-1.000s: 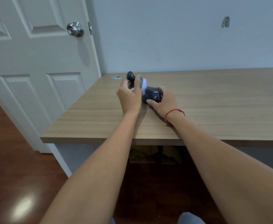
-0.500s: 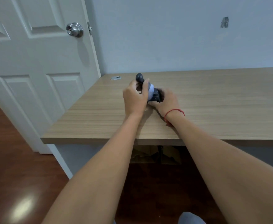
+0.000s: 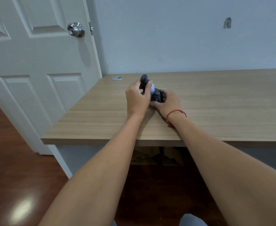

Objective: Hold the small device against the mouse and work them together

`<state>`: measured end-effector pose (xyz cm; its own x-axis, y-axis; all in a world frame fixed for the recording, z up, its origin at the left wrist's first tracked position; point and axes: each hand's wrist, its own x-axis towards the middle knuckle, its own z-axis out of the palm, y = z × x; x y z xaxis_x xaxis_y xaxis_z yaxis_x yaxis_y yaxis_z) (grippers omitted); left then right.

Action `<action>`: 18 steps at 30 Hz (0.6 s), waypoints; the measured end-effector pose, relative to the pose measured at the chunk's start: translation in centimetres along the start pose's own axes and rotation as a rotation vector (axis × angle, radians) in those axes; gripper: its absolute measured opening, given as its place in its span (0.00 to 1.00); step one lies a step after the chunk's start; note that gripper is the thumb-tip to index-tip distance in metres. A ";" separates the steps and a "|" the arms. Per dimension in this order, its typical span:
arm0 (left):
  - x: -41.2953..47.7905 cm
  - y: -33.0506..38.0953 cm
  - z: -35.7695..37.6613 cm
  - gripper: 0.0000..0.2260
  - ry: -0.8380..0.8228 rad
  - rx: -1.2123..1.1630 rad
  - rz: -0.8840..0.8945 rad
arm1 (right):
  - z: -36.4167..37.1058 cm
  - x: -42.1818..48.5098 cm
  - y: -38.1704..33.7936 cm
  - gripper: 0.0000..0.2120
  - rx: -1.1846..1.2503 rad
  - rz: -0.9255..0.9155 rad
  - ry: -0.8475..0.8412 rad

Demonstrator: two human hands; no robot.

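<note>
The left hand (image 3: 138, 98) curls its grip round the rounded dark end of a small grey device (image 3: 151, 89), while the right hand (image 3: 169, 101) holds the device's blocky dark base from the other side. The device sits just above the wooden bench (image 3: 223, 103), toward its far left part. A metal disc (image 3: 117, 78) lies near the bench's back corner, beside the white door (image 3: 36, 62).

Soft even light, floor (image 3: 24, 207) glare, wide-angle edge distortion
</note>
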<state>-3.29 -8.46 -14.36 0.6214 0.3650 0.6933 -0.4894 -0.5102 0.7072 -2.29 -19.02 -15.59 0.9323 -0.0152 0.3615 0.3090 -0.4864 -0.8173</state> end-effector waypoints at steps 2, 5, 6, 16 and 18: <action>-0.3 0.1 0.1 0.12 -0.046 0.013 0.061 | -0.2 0.0 -0.1 0.19 0.018 0.014 0.005; -0.4 0.0 0.1 0.13 -0.051 0.040 0.114 | -0.4 -0.2 -0.2 0.17 0.037 0.018 0.008; -0.4 0.0 0.1 0.13 -0.042 0.050 0.105 | -0.4 -0.2 -0.2 0.19 0.044 0.020 0.002; 0.4 -0.2 -0.4 0.12 0.135 0.055 -0.081 | -0.4 -0.7 -0.5 0.27 0.010 0.025 -0.001; -0.2 0.4 -0.3 0.10 0.037 0.030 0.004 | -0.4 -0.6 -0.3 0.26 -0.002 0.038 0.023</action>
<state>-3.81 -8.47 -14.11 0.5962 0.3910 0.7012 -0.4729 -0.5347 0.7003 -3.01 -19.20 -15.35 0.9386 -0.0538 0.3409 0.2735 -0.4864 -0.8298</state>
